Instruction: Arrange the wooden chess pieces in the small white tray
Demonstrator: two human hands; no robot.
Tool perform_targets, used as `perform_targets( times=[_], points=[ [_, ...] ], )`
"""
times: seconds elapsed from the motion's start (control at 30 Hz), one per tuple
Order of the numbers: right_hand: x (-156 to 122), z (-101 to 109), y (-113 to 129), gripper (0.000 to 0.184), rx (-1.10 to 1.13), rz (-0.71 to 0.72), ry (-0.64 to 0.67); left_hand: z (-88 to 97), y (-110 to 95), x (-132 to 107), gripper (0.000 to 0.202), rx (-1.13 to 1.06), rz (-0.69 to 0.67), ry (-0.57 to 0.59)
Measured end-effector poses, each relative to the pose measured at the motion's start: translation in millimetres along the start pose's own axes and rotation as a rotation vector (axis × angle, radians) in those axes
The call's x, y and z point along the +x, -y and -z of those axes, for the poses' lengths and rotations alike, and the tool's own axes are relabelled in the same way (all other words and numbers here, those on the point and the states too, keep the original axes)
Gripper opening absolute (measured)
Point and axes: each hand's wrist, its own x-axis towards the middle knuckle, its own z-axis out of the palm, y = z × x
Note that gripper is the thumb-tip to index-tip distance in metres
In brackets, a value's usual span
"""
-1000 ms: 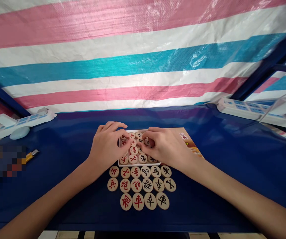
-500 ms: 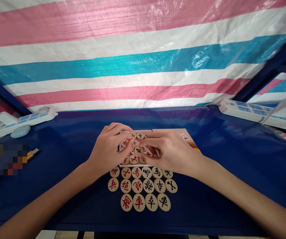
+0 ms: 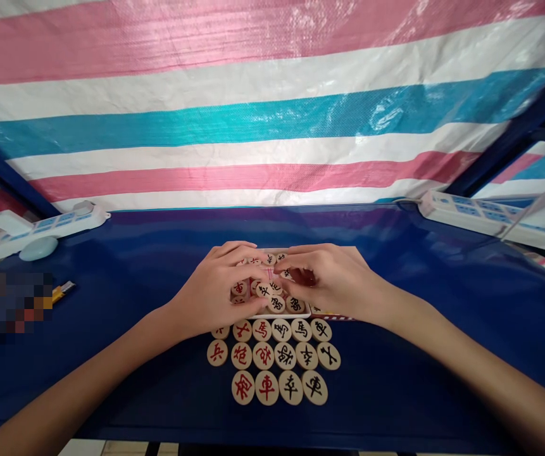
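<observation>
Left hand (image 3: 215,288): centre of the frame, lying over the left part of the white tray (image 3: 295,314); its fingers curl down among the pieces in the tray (image 3: 272,292). Whether the fingertips pinch one piece cannot be told.
Right hand (image 3: 332,278): just right of centre, over the right part of the same tray, fingers bent and meeting the left hand's fingertips above the discs. Thumb and forefinger are drawn together, but what they grasp, if anything, is hidden.
Pieces in the tray: round pale wooden discs, packed close, marked with red or black Chinese characters; most are half covered by the hands and too small to read.
Pieces on the table (image 3: 275,358): three rows below the tray, lower centre of the frame, discs touching or nearly so. The bottom row of four reads 車 in red on its second disc and 車 in black on its fourth. A red 兵 sits at the left end of the middle row. A 馬 in red and a 馬 in black lie in the top row.
Table (image 3: 443,316): glossy dark blue, across the lower half.
Power strips: one white strip (image 3: 39,228) at the left edge, another (image 3: 490,212) at the right.
Backdrop (image 3: 272,101): striped sheet, pink, white and teal, upper half.
</observation>
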Motion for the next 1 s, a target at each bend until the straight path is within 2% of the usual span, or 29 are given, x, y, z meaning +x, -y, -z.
perform_targets(
  times=[0.17,0.23,0.37,0.5,0.7,0.87,1.0],
  points=[
    [0.4,-4.2,-0.3,0.024,-0.017,-0.044,-0.059,5.2,2.2,1.7,0.016,-0.018,0.063,-0.077],
    [1.6,-5.5,1.5,0.033,0.028,0.005,-0.058,8.9,5.8,1.7,0.014,0.048,0.107,-0.133],
    [3.3,-8.4,7.3,0.041,0.060,0.159,0.046,12.4,12.3,0.6,0.011,0.158,0.209,-0.190],
    [2.8,-10.2,11.5,0.042,-0.019,0.150,0.100,10.4,13.6,0.0,0.010,0.144,0.245,-0.188],
    [3.4,-5.6,8.3,0.026,0.011,0.102,0.030,7.1,12.9,-1.9,0.014,0.092,0.193,-0.180],
    [3.3,-3.9,6.1,0.028,0.043,0.091,0.023,6.3,14.8,-2.1,0.016,0.079,0.176,-0.122],
    [2.8,-4.7,7.1,0.022,0.026,0.088,0.027,6.3,15.5,-2.0,0.015,0.096,0.174,-0.099]
  ],
)
